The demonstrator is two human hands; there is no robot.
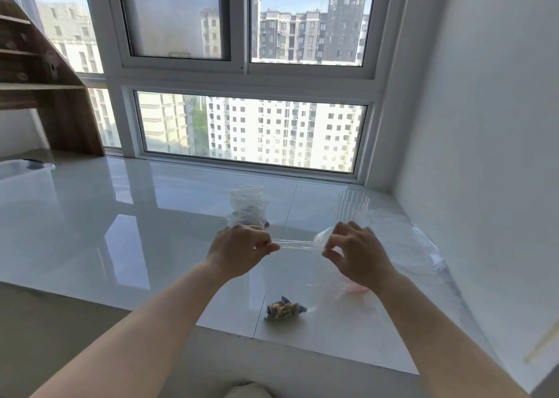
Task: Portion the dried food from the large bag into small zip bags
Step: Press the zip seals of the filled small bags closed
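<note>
I hold a small clear zip bag (290, 276) up above the white tiled sill. My left hand (239, 251) pinches the left end of its top strip, and my right hand (354, 252) pinches the right end. A little clump of dried food (284, 309), dark blue and yellowish, sits in the bag's bottom. Behind my left hand stands the large clear bag (248, 207), open at the top, with dark dried food in its base. A ribbed clear glass (352, 207) stands behind my right hand.
Crumpled clear plastic bags (423, 246) lie at the right against the white wall. A translucent plastic box (24, 171) sits at the far left below a wooden shelf (39, 74). The window runs along the back of the sill.
</note>
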